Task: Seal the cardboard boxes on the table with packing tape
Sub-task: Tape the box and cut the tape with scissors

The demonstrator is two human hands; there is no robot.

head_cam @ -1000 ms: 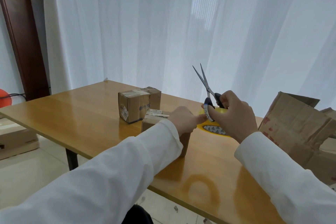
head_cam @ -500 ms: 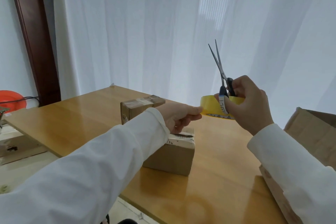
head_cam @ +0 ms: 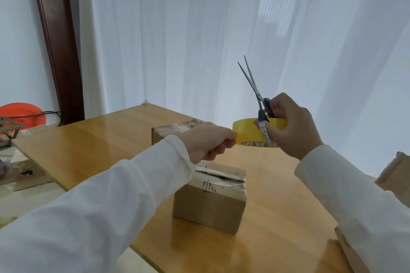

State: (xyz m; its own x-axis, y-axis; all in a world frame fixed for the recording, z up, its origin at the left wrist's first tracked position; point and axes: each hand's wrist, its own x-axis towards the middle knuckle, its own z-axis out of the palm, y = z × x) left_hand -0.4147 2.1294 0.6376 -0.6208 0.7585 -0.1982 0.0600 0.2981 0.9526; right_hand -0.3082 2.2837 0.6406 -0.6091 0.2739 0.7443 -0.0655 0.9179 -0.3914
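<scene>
Both hands work in the air above the table point(head_cam: 93, 139). Curled tight, the right hand point(head_cam: 292, 126) holds a roll of yellow packing tape point(head_cam: 246, 132) together with a pair of scissors point(head_cam: 255, 88), whose dark handles sit inside the fingers while the slightly parted blades point up and to the left. At the roll's left edge, the left hand point(head_cam: 208, 142) pinches what looks like the tape's loose end between thumb and fingertips; the end itself is too small to make out.

Directly below the left wrist, a small cardboard box point(head_cam: 210, 206) stands on the wooden table, its top flaps showing a dark unsealed seam amid torn old tape. A second cardboard box point(head_cam: 170, 132), already striped with tape on top, sits farther back, partly hidden by the left hand. At the right edge of the view, crumpled brown cardboard point(head_cam: 392, 173) rises behind the right sleeve. An orange round object point(head_cam: 22, 113) lies off the table at far left. White curtains point(head_cam: 199, 28) hang behind.
</scene>
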